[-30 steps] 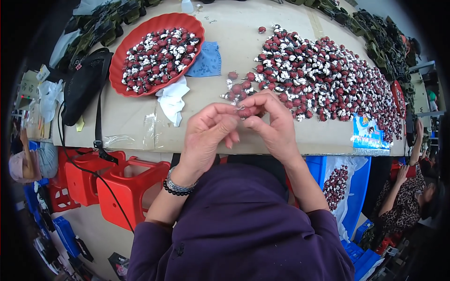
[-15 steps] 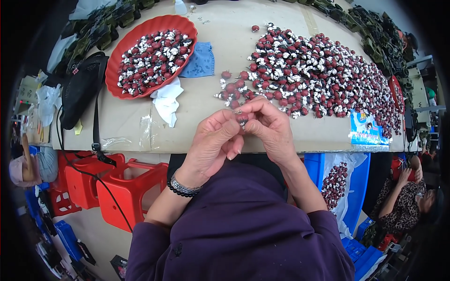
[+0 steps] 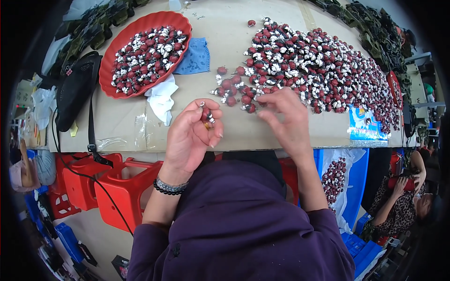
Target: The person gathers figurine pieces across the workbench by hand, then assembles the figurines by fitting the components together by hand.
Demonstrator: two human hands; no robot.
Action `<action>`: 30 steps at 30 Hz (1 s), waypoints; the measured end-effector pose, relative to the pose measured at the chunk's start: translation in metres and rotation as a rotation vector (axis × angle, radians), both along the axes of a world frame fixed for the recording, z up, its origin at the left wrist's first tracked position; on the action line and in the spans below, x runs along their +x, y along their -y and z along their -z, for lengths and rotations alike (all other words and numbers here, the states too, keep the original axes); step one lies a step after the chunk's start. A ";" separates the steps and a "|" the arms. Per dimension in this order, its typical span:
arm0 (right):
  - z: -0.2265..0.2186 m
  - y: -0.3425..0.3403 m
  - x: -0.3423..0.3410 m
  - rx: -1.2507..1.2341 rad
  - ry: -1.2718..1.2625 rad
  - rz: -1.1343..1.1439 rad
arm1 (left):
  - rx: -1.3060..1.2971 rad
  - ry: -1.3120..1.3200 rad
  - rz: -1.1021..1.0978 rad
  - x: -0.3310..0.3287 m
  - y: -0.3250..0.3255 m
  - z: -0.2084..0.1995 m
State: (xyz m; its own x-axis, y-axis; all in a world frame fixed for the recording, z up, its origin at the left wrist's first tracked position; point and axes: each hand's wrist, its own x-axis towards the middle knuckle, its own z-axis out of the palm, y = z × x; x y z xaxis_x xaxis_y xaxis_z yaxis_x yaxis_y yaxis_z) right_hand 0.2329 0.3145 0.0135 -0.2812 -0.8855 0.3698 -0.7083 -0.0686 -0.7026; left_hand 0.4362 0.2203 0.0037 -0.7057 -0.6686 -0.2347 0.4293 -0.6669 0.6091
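Note:
In my left hand (image 3: 190, 136), half curled with the palm up, lies a small dark-red and black bead charm (image 3: 206, 114) with a metal loop on top. The thumb and fingers close around it over the table's near edge. My right hand (image 3: 287, 119) is raised apart from it, thumb and fingers spread with nothing seen between them. That hand is nearest a few loose charms (image 3: 229, 86) at the left edge of a big pile of red, black and white charms (image 3: 318, 70). A scalloped red bowl (image 3: 107, 77) at the far left holds many more.
Beside the bowl lie a blue cloth (image 3: 194, 58) and white crumpled paper (image 3: 161, 105). A black bag (image 3: 77, 89) sits at the table's left, a blue-white packet (image 3: 363, 125) at the right. Red stools (image 3: 119, 187) and a lined blue bin (image 3: 354, 187) stand below. A co-worker (image 3: 398, 196) sits at right.
My hands have parted: the left moved left with the charm, while the right let go and moved right toward the pile, its fingers opening. The view has shifted slightly.

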 end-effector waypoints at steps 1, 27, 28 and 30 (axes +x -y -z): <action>0.003 0.001 0.003 -0.005 -0.249 -0.018 | 0.018 0.009 -0.037 -0.001 -0.001 -0.002; 0.001 -0.003 0.017 -0.158 0.038 -0.211 | -0.320 0.157 0.160 -0.022 -0.026 0.001; 0.002 -0.004 0.017 -0.166 0.074 -0.220 | -0.423 0.196 0.115 -0.023 -0.027 0.001; 0.003 -0.005 0.017 -0.175 0.111 -0.226 | -0.527 0.234 0.071 -0.024 -0.027 0.002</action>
State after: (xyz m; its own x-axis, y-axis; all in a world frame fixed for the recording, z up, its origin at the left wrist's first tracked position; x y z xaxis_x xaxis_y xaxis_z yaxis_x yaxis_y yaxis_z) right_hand 0.2499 0.3191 0.0108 -0.1311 -0.8560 0.5000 -0.5810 -0.3423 -0.7384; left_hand 0.4121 0.2474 0.0018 -0.7228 -0.6900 -0.0379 0.2086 -0.2701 0.9400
